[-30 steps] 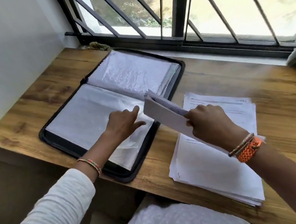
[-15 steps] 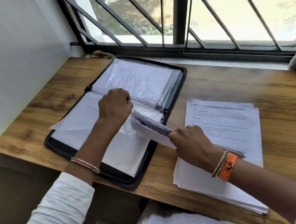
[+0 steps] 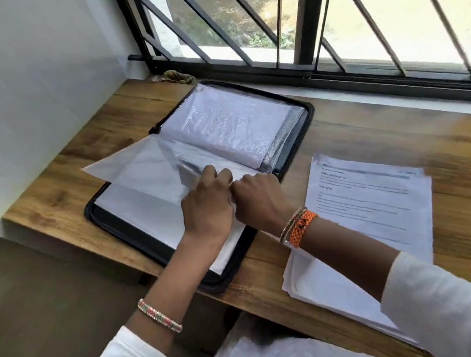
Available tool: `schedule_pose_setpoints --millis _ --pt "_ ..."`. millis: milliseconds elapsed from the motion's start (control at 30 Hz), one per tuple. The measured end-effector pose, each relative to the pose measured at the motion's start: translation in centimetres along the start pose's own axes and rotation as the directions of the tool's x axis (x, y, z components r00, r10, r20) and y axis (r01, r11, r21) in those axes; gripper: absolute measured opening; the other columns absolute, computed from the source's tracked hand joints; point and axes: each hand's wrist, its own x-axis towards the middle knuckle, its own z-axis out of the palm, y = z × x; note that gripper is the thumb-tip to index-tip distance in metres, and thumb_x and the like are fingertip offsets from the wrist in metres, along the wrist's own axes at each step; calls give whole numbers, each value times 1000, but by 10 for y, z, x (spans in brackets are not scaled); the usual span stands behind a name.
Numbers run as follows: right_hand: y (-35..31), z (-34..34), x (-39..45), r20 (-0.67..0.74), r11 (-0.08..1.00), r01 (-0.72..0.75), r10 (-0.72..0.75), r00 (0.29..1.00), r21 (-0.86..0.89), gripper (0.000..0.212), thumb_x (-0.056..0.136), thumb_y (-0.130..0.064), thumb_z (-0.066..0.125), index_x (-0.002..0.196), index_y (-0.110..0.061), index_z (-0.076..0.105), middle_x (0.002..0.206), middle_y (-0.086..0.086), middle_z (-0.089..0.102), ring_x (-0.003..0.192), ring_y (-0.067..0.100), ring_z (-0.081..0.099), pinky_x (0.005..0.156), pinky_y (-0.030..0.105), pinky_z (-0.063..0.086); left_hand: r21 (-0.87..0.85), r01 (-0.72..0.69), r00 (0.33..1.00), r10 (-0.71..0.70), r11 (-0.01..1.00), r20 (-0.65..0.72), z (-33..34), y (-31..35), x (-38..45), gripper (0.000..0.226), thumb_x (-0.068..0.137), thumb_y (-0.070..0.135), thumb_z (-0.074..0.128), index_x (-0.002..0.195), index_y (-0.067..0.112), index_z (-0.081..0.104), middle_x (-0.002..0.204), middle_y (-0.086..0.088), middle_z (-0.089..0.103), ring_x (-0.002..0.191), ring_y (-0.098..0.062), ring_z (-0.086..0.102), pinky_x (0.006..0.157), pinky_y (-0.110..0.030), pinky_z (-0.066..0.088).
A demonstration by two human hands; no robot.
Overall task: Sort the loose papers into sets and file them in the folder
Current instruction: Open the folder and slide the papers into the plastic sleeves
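A: Where is the folder (image 3: 296,126)?

B: It lies open on the wooden worktop (image 3: 374,133), near the left end, just below the barred window (image 3: 310,14). It is a black zip folder with clear plastic sleeves inside.

A: What is in it?

B: The far half holds a stack of crinkled plastic sleeves (image 3: 229,124) with white sheets in them. On the near half, one sleeve (image 3: 141,168) is lifted, its corner sticking out past the folder's left edge. White paper lies beneath it.

A: And the hands?

B: Both meet over the near half, knuckles touching. The left hand (image 3: 207,210) has its fingers curled at the lifted sleeve's edge. The right hand (image 3: 258,199) is curled at a white sheet (image 3: 239,174) at the mouth of the sleeve; its fingertips are hidden, so I cannot tell exactly how it holds.

A: What gets in the way?

B: The hands and wrists cover the middle of the near half.

A: Anything else around?

B: The loose papers (image 3: 370,210) sit in a stack to the right of the folder, apart from it, the top page printed. The right forearm crosses the stack's near corner. A small brownish object (image 3: 177,76) rests by the window frame, too unclear to name. A white wall (image 3: 29,71) stands to the left.
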Motion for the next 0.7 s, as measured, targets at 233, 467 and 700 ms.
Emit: schedule_pose_setpoints --millis 233,467,700 --pt "19 12 12 383 959 -26 -87 920 282 59 88 -67 33 110 -20 61 106 6 63 94 26 60 74 33 44 -11 136 990 -136 991 -25 16 -12 -32 45 88 4 50 129 22 46 119 -5 46 107 -27 51 60 -37 42" --pt "75 42 6 353 704 -276 39 935 654 33 86 3 47 80 -24 67 92 -1 68 91 15 60 85 29 42 -40 174 985 -174 984 1 26 -10 -50 47 86 3 52 129 20 47 115 -7 51 97 -28 57 60 -39 47" --pt "8 72 -52 -183 1000 13 -11 983 13 29 69 -16 47 92 -9 63 100 13 61 90 32 56 77 40 39 -145 224 974 -219 964 49 23 -20 -60 45 89 10 49 133 21 46 124 -2 50 101 -24 60 75 -38 50"
